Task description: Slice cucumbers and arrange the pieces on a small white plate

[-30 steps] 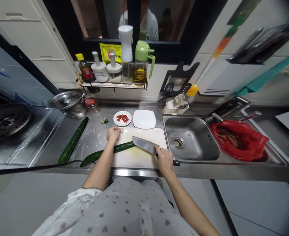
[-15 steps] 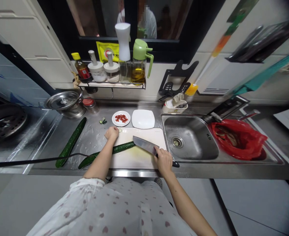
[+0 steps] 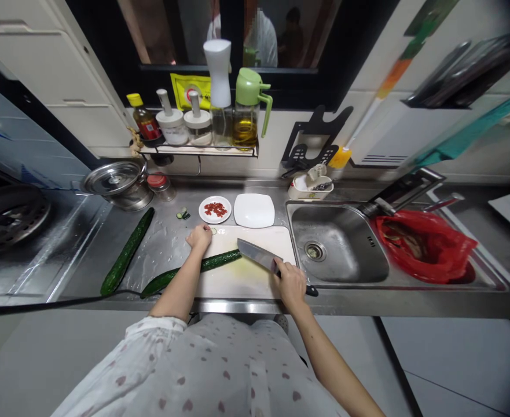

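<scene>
My right hand (image 3: 292, 281) is wrapped round the black handle of a kitchen knife (image 3: 258, 253). Its broad blade lies tilted over the white cutting board (image 3: 259, 286), tip at the cut end of a cucumber (image 3: 220, 260). That cucumber runs under my left forearm, from the board onto the steel counter. At the board's upper left corner my left hand (image 3: 199, 237) is closed, fingers curled; what they hold, if anything, is hidden. A pale cucumber slice (image 3: 213, 231) lies beside its fingertips. Farther left rests a second, whole cucumber (image 3: 128, 250).
Behind the board stand a plate of chopped red pieces (image 3: 215, 209) and a bare white plate (image 3: 253, 210). Green cucumber scraps (image 3: 183, 214) lie nearby. The sink (image 3: 339, 246) is on the right, with a red plastic bag (image 3: 426, 246) past it. A dark cable (image 3: 63, 303) crosses the left front.
The dark cable at the left has swung down toward the counter's front edge. The view has shifted slightly; both hands, the knife and the cucumbers keep nearly the same places.
</scene>
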Demonstrator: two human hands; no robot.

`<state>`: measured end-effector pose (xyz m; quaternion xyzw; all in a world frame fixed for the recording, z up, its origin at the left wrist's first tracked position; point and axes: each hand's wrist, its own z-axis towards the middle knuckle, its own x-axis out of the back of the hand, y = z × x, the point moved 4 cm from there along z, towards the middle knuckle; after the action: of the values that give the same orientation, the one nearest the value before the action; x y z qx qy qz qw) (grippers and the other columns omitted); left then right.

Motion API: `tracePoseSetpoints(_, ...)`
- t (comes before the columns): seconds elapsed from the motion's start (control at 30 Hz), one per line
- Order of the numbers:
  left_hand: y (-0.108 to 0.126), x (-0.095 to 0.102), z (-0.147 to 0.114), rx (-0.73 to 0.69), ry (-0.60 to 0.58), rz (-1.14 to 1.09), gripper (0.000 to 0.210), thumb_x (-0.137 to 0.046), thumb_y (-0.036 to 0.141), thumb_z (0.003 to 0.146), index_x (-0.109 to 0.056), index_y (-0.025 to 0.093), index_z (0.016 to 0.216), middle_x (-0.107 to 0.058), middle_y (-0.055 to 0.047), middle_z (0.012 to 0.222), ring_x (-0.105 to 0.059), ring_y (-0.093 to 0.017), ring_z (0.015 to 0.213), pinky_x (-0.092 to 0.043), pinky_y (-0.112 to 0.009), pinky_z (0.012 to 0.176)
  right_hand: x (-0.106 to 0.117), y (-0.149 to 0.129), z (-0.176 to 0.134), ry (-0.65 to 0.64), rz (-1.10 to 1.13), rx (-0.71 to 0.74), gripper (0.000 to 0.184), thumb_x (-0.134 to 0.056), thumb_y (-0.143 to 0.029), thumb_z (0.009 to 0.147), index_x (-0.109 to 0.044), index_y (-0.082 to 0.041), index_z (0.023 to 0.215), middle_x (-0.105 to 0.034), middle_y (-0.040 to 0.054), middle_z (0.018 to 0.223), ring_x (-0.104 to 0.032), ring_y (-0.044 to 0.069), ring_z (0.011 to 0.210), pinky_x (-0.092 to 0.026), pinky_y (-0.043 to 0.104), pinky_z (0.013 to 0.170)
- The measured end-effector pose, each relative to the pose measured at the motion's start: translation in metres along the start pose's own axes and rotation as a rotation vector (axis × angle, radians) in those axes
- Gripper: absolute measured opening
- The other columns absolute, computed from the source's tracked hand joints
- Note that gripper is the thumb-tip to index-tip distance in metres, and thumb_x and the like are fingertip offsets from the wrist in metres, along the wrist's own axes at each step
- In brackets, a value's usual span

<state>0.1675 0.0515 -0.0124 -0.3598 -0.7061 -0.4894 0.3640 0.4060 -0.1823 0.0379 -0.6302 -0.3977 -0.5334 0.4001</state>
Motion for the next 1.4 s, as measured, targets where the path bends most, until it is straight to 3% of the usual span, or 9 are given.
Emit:
tracePoseSetpoints(0.17,0.001,0.004,-0.01,-0.002,0.025,-0.159,0.019,-0.058,0.035,0.078,-0.067,0.029,0.093,-0.07,-0.003,0.1,-0.061,-0.024,0.097,-0.039,-0.039,0.086,-0.001,-0.001,0.0,-0.031,0.052,-0.042,0.042,-0.054,-0.022,0.084,-0.056,-0.024,0.126,-0.066,0.0059,0.1,-0.056,0.019,0.092,-0.031,0.029,0.082)
tracePoseSetpoints(0.27,0.005,0.005,-0.027,-0.088,0.055,-0.275,0.024,-0.055,0.036,0.081,-0.065,0.027,0.101,-0.069,-0.002,0.095,-0.062,-0.019,0.088,-0.043,-0.032,0.081,-0.002,-0.003,0.0,-0.053,0.105,-0.077,0.038,-0.049,-0.024,0.087,-0.058,-0.024,0.123,-0.068,0.0056,0.101,-0.058,0.018,0.091,-0.033,0.028,0.08)
tracePoseSetpoints(0.4,0.012,0.003,-0.065,-0.35,0.035,-0.307,0.024,-0.053,0.036,0.084,-0.067,0.022,0.098,-0.067,-0.003,0.089,-0.06,-0.016,0.078,-0.046,-0.028,0.077,-0.004,-0.006,0.002,-0.07,0.182,-0.11,0.036,-0.043,-0.027,0.091,-0.058,-0.027,0.124,-0.069,0.0043,0.103,-0.06,0.018,0.087,-0.034,0.026,0.074)
tracePoseSetpoints(0.53,0.01,0.006,-0.099,-0.678,0.046,-0.268,0.021,-0.052,0.033,0.087,-0.067,0.021,0.095,-0.067,-0.005,0.095,-0.06,-0.018,0.088,-0.046,-0.03,0.083,-0.004,-0.01,0.005,-0.064,0.295,-0.127,0.036,-0.037,-0.035,0.094,-0.059,-0.027,0.122,-0.069,0.0041,0.099,-0.061,0.017,0.084,-0.032,0.024,0.067)
tracePoseSetpoints(0.73,0.002,0.004,-0.119,-0.936,0.05,-0.1,0.023,-0.05,0.031,0.091,-0.067,0.023,0.104,-0.066,-0.005,0.098,-0.059,-0.018,0.094,-0.045,-0.032,0.085,-0.003,-0.021,0.011,-0.108,0.357,-0.077,0.037,-0.032,-0.038,0.096,-0.059,-0.023,0.116,-0.068,0.0033,0.086,-0.059,0.016,0.076,-0.029,0.023,0.062)
tracePoseSetpoints(0.9,0.004,-0.007,-0.12,-1.032,0.059,-0.035,0.027,-0.049,0.033,0.092,-0.065,0.026,0.113,-0.065,-0.005,0.106,-0.058,-0.017,0.098,-0.045,-0.032,0.089,-0.001,-0.037,0.013,-0.174,0.293,-0.003,0.034,-0.03,-0.035,0.097,-0.058,-0.02,0.108,-0.068,0.0046,0.088,-0.059,0.016,0.078,-0.028,0.023,0.063)
tracePoseSetpoints(1.1,0.002,-0.023,-0.112,-1.072,0.037,0.015,0.029,-0.048,0.035,0.093,-0.067,0.028,0.113,-0.066,-0.004,0.108,-0.06,-0.016,0.096,-0.047,-0.029,0.086,0.001,-0.05,0.014,-0.245,0.251,0.032,0.032,-0.03,-0.032,0.097,-0.051,-0.018,0.116,-0.068,0.0074,0.094,-0.062,0.018,0.085,-0.031,0.024,0.067)
tracePoseSetpoints(1.4,0.003,-0.026,-0.106,-1.078,0.036,0.038,0.029,-0.046,0.032,0.094,-0.066,0.029,0.115,-0.067,-0.004,0.109,-0.061,-0.015,0.095,-0.048,-0.026,0.085,0.005,-0.07,0.007,-0.334,0.111,0.076,0.034,-0.026,-0.026,0.097,-0.045,-0.016,0.123,-0.068,0.0122,0.094,-0.065,0.022,0.09,-0.039,0.027,0.072)
